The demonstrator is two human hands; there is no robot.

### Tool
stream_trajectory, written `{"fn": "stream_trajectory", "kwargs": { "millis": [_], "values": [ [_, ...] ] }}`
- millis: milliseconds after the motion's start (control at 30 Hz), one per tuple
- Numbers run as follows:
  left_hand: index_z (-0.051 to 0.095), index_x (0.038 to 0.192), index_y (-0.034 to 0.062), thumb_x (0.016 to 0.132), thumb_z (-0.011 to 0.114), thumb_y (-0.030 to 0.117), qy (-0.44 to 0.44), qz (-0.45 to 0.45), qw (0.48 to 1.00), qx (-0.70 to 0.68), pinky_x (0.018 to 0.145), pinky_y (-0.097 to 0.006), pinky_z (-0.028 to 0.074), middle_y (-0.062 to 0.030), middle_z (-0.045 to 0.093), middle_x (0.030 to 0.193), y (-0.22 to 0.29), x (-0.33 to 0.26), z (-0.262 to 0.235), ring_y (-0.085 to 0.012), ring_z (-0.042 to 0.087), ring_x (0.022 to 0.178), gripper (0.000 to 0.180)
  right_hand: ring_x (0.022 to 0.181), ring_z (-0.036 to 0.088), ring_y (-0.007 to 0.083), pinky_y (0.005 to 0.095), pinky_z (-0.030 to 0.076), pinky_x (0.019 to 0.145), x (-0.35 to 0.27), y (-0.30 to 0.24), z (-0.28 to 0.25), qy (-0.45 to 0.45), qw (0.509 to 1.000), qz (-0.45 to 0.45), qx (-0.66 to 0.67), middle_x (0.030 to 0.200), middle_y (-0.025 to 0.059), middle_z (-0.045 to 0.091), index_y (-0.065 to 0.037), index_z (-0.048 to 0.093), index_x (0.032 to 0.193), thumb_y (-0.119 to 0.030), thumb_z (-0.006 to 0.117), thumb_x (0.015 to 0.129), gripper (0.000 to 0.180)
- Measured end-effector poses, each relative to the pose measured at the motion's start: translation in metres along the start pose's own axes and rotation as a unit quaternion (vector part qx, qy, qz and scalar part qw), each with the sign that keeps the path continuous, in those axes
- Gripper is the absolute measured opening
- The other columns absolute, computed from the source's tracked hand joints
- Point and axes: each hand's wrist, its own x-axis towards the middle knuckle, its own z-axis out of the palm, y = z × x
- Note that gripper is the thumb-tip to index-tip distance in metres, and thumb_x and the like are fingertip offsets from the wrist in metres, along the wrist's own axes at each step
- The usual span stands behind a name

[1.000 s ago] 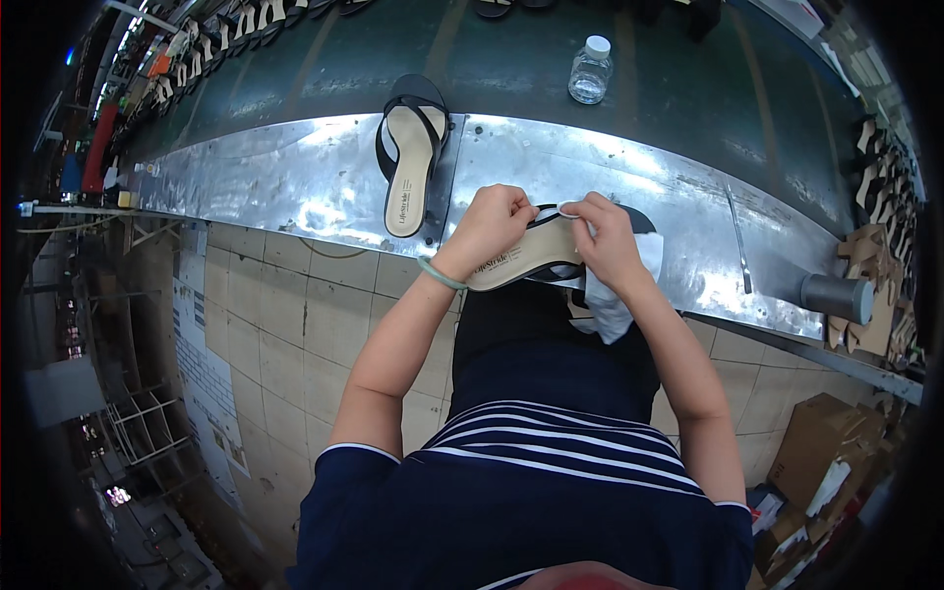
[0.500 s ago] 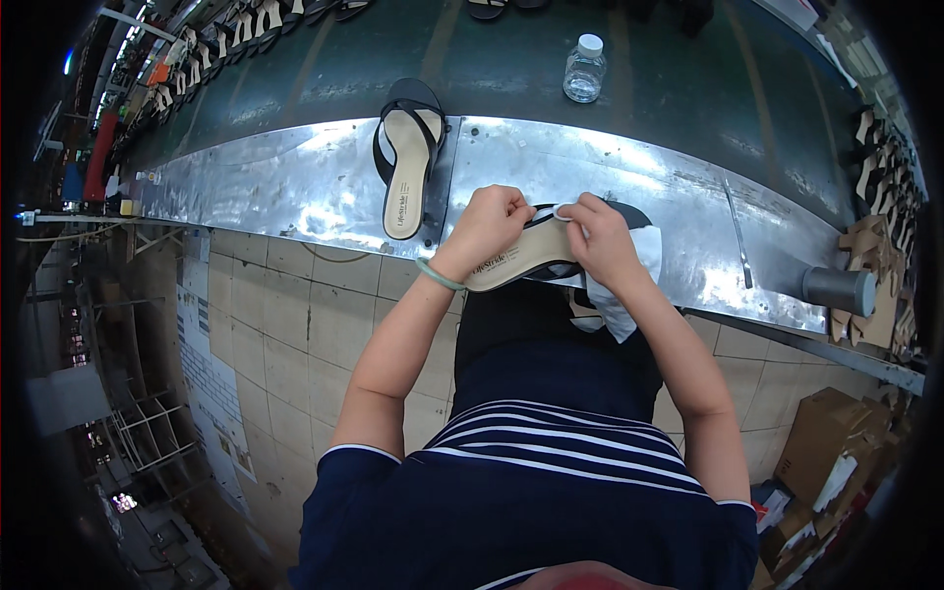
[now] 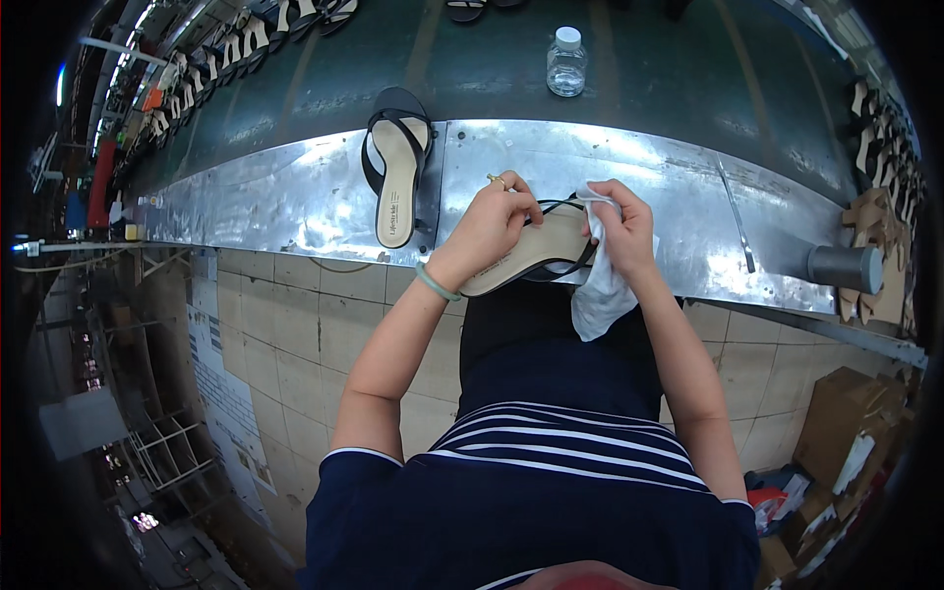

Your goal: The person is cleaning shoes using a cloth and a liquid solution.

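One sandal (image 3: 519, 258) lay over the edge of the desk (image 3: 688, 202), apparently being wiped. The right hand's (image 3: 630, 231) fingers pinched a cloth (image 3: 600, 302); the left hand's (image 3: 487, 231) curled by the strap (image 3: 560, 203), grip unclear. Next, rubbing needed steadying.

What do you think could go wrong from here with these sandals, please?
The sandal at the left hand seems to overhang the metal ledge, so it might slip toward the lap. The white cloth in the right hand hangs loosely beside the straps and could snag. The other sandal lies with its heel end near the ledge's front edge, so a bump might knock it off.
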Motion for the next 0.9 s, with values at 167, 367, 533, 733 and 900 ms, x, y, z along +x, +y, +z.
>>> {"fn": "stream_trajectory", "kwargs": {
  "millis": [167,367,533,733,900],
  "values": [
    [0.073,0.087,-0.0014,0.081,0.053,-0.007,-0.076,-0.049,0.995,0.048,0.076,-0.037,0.048,-0.0135,0.059,0.095,0.004,0.017,0.003,-0.0291,0.059,0.085,0.021,0.068,0.065,0.0112,0.0232,0.05,0.058,0.0,0.018,-0.004,-0.014,0.996,0.031,0.086,0.085,0.006,0.066,0.003,0.065,0.108,0.0,0.054,0.094,0.018],
    [0.072,0.088,-0.003,0.081,0.052,-0.007,-0.123,-0.055,0.988,0.072,0.079,-0.038,0.049,-0.0146,0.059,0.097,0.006,0.024,-0.001,-0.0313,0.06,0.087,0.022,0.068,0.066,0.013,0.0248,0.051,0.061,-0.001,0.022,-0.001,0.003,0.997,-0.017,0.072,0.089,0.0076,0.065,0.005,0.065,0.105,0.003,0.054,0.092,0.017],
    [0.072,0.088,-0.0029,0.081,0.055,-0.006,-0.117,-0.047,0.987,0.102,0.081,-0.039,0.05,-0.0156,0.058,0.1,0.009,0.022,0.004,-0.0321,0.06,0.089,0.019,0.068,0.066,0.0141,0.0254,0.051,0.062,-0.001,0.023,-0.002,0.002,0.997,-0.033,0.067,0.092,0.0085,0.065,0.005,0.065,0.105,0.004,0.054,0.091,0.017],
    [0.07,0.088,-0.0037,0.081,0.063,-0.002,-0.098,-0.053,0.984,0.141,0.084,-0.041,0.05,-0.0159,0.057,0.104,0.022,0.018,0.008,-0.034,0.061,0.092,0.009,0.068,0.065,0.0131,0.025,0.05,0.064,0.0,0.021,-0.001,-0.002,0.997,-0.051,0.06,0.092,0.0075,0.064,0.005,0.064,0.108,0.004,0.054,0.093,0.018],
    [0.068,0.084,-0.0042,0.082,0.066,0.002,-0.07,-0.081,0.981,0.163,0.084,-0.042,0.049,-0.0174,0.057,0.105,0.034,0.008,0.01,-0.0349,0.061,0.095,0.007,0.066,0.066,0.0145,0.0252,0.05,0.062,0.0,0.023,0.0,0.017,0.996,-0.068,0.051,0.091,0.0085,0.063,0.006,0.065,0.106,0.006,0.055,0.09,0.019]
  ]
}}
